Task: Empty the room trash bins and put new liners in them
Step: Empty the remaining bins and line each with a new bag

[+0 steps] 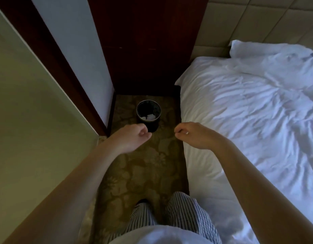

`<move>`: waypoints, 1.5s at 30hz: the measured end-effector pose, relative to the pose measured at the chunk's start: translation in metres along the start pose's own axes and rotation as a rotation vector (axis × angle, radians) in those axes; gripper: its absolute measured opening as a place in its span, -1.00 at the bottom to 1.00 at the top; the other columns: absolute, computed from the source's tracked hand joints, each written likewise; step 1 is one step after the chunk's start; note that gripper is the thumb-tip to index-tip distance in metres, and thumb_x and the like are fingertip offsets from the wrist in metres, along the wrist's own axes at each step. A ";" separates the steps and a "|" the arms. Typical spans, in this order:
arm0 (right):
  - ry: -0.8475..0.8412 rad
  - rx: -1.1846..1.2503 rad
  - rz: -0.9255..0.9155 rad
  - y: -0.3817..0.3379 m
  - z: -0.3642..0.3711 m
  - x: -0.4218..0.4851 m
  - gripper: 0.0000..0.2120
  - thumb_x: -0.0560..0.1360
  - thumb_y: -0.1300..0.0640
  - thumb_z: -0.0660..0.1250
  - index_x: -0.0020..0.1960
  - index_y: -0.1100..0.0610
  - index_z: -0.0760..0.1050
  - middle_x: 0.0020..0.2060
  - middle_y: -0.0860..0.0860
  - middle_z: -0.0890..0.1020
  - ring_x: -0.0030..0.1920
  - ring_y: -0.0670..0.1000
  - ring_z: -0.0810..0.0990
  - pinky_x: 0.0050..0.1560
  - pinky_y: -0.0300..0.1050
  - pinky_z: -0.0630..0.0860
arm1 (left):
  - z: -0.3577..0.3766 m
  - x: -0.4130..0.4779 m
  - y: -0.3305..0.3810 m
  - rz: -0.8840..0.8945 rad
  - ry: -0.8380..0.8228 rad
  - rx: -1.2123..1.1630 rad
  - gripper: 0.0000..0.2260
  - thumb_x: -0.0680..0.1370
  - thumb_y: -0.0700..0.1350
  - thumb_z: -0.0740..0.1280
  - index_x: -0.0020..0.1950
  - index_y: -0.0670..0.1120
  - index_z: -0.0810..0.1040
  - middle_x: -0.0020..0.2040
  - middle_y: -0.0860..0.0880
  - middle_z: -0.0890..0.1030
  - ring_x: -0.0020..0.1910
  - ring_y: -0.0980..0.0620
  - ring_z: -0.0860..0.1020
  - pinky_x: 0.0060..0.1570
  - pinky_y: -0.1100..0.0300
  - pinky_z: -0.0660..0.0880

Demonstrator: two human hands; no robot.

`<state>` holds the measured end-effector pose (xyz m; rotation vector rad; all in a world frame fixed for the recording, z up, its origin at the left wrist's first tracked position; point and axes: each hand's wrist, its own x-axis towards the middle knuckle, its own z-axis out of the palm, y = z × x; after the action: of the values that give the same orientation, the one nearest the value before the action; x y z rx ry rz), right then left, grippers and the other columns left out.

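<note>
A small round black trash bin (148,113) with a metal rim stands on the patterned carpet at the far end of a narrow aisle. White crumpled paper lies in its bottom. My left hand (134,136) hangs in front of the bin's near left side, fingers loosely curled, holding nothing. My right hand (192,134) hovers to the right of the bin near the bed's edge, fingers also loosely curled and empty. Neither hand touches the bin.
A bed (249,111) with rumpled white sheets and a pillow (268,50) fills the right side. A pale wall (29,111) and dark wooden door frame (52,55) close the left. Dark wood panelling (145,41) ends the aisle behind the bin.
</note>
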<state>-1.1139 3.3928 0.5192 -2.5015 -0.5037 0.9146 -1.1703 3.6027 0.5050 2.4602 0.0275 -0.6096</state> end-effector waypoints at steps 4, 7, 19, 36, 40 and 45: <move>0.002 -0.021 0.018 0.013 -0.038 0.046 -0.67 0.63 0.03 0.14 0.34 0.10 0.42 0.25 0.07 0.50 0.21 0.04 0.47 0.16 -0.13 0.39 | -0.021 0.058 0.004 0.000 -0.013 -0.008 -0.69 0.62 0.09 0.13 0.25 -0.03 0.46 0.18 0.03 0.53 0.12 0.09 0.51 0.15 0.11 0.48; -0.008 -0.043 0.003 0.030 -0.070 0.086 -0.68 0.63 0.03 0.14 0.32 0.12 0.43 0.25 0.08 0.49 0.22 0.05 0.46 0.21 -0.09 0.39 | -0.034 0.106 0.011 -0.020 -0.009 -0.028 -0.68 0.62 0.08 0.13 0.26 -0.04 0.46 0.19 0.02 0.53 0.13 0.08 0.51 0.13 0.11 0.48; -0.212 -0.152 -0.109 0.089 -0.198 0.262 -0.71 0.62 0.05 0.15 0.20 0.19 0.50 0.09 0.16 0.58 0.08 0.11 0.55 0.18 0.03 0.48 | -0.069 0.278 0.062 -0.144 0.104 -0.198 -0.67 0.63 0.03 0.11 0.32 -0.08 0.44 0.25 -0.04 0.53 0.20 0.07 0.49 0.08 0.27 0.39; -0.463 -0.481 -0.366 -0.016 -0.245 0.476 -0.70 0.62 0.04 0.11 0.18 0.21 0.46 0.07 0.16 0.55 0.06 0.13 0.53 -0.05 -0.06 0.41 | -0.163 0.383 -0.032 -0.454 0.199 -0.343 -0.68 0.62 0.03 0.15 0.26 -0.11 0.49 0.18 -0.06 0.57 0.12 0.04 0.53 0.16 0.09 0.47; -0.516 -0.581 -0.424 -0.024 -0.245 0.516 -0.70 0.62 0.03 0.11 0.13 0.21 0.49 -0.01 0.16 0.58 -0.01 0.13 0.55 -0.15 -0.09 0.36 | -0.157 0.400 -0.042 -0.624 0.292 -0.413 -0.69 0.62 0.01 0.16 0.20 -0.15 0.53 0.13 -0.12 0.60 0.07 -0.04 0.56 0.12 0.05 0.48; -0.650 -0.775 -0.560 -0.022 -0.234 0.572 -0.72 0.63 0.03 0.10 -0.07 0.20 0.46 -0.21 0.07 0.48 -0.25 0.00 0.41 -0.30 -0.13 0.27 | -0.139 0.435 -0.038 -0.873 0.360 -0.513 -0.69 0.64 -0.05 0.11 0.21 -0.21 0.48 0.15 -0.17 0.55 0.15 -0.12 0.50 0.00 0.19 0.34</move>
<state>-0.5508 3.6168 0.3961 -2.3297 -1.9652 1.4648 -0.7293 3.6606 0.3962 1.9298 1.2766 -0.4070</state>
